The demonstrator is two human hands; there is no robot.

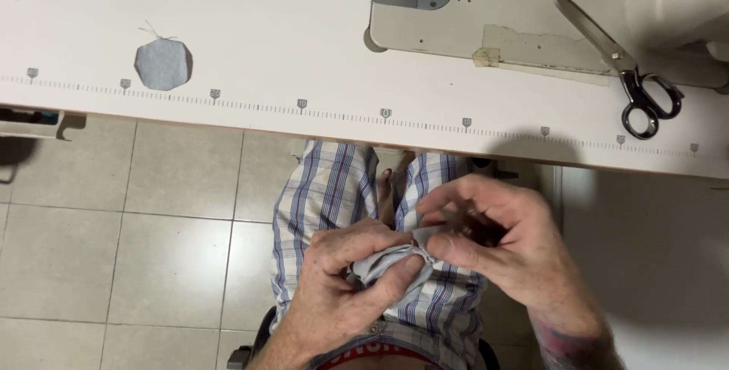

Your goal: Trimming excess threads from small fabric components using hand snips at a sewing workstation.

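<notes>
- Your left hand (345, 279) and right hand (486, 237) both pinch tight on a small grey cloth piece (380, 264), held over your lap, below the desk (304, 51).
- It looks bunched and crumpled, only partly worked.
- Up on the desk lie a flat grey cloth circle (162, 64), scissors (619, 62) and the sewing machine (456, 5).

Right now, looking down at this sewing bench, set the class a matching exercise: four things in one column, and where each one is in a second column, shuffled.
Things
1. scissors
2. round grey fabric piece
3. small grey cloth
4. sewing machine

Places
A. pinched between the left hand and right hand, over the lap
B. on the table's left part, above the ruler marks
C. far edge of the table, at the middle and right
D. on the table at the right, blades closed

Pairs: 1-D, 2-B, 3-A, 4-C
</notes>
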